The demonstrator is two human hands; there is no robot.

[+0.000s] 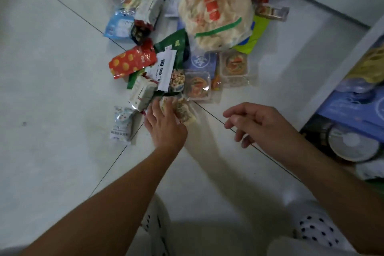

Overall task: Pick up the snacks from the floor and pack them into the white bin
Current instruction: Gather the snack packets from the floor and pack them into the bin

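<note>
Centrally, in the head view, we see the snacks heaped on the floor, with the white bin at the right edge. Our left hand lies on a small pale packet at the heap's near edge, its fingers fairly straight and slightly spread across the wrapper, touching rather than pinching. Our right hand hovers over bare tile, its fingers loosely curled and holding nothing. We judge the packet light, soft and crinkly, its film probably slippery and its contents crushable. A hold on a sealed end seam, or lightly across its width, seems safest. The large cracker bag behind looks bulky yet fragile.
</note>
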